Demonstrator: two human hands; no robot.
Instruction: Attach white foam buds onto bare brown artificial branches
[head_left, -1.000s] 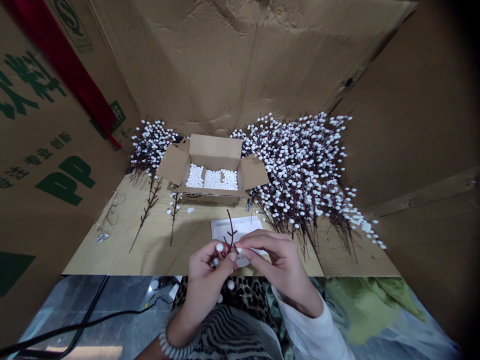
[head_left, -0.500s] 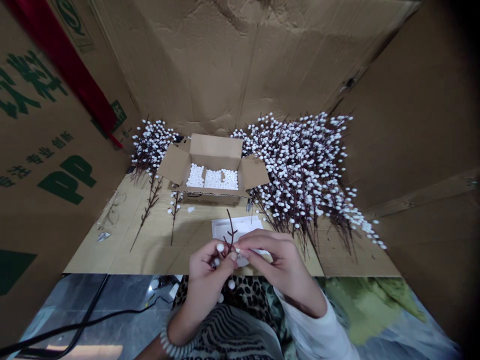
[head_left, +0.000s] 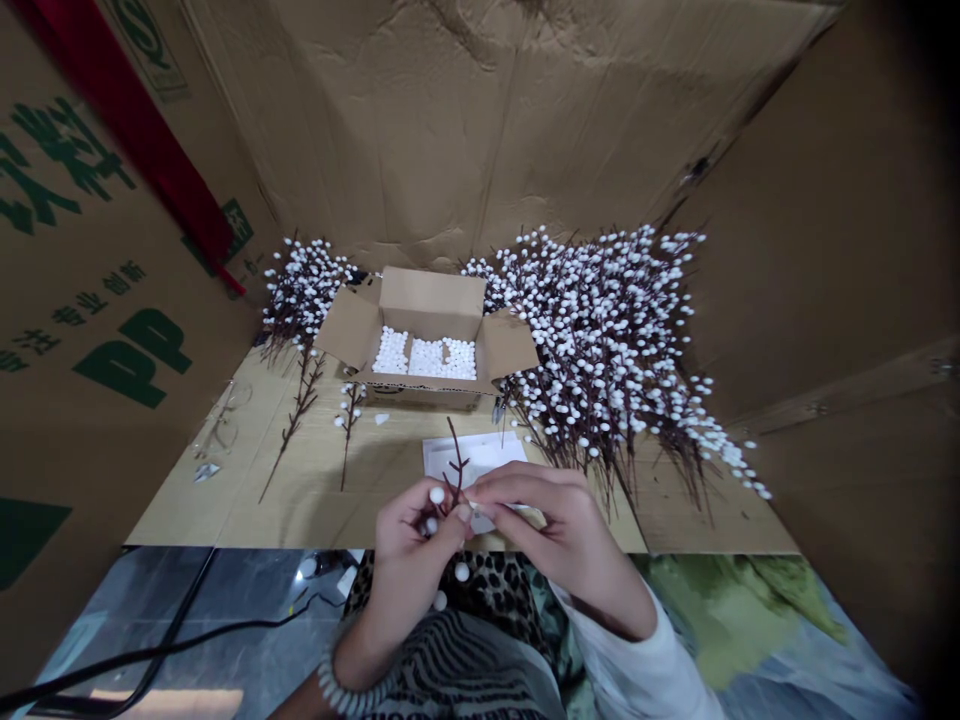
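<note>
Over the table's front edge, my left hand (head_left: 415, 548) is closed round a brown artificial berry branch (head_left: 456, 466). The bare twigs of the branch point up and away, and a few white berries (head_left: 437, 495) sit lower on it, some below my fingers. My right hand (head_left: 551, 510) pinches a small white berry against the branch, close to my left thumb; the fingertips hide most of that berry. Just beyond my hands lies a white sheet of paper (head_left: 480, 452).
An open cardboard box (head_left: 420, 392) of white berries stands mid-table. A big heap of berry branches (head_left: 600, 340) lies right, a smaller bunch (head_left: 307, 285) back left. A bare branch (head_left: 294, 420), a partly berried sprig (head_left: 347, 430) and glasses (head_left: 225, 415) lie left. Cardboard walls surround the table.
The branch's upper tip has tilted slightly left. My right fingertips have come in closer to the branch, covering more of the small white berry.
</note>
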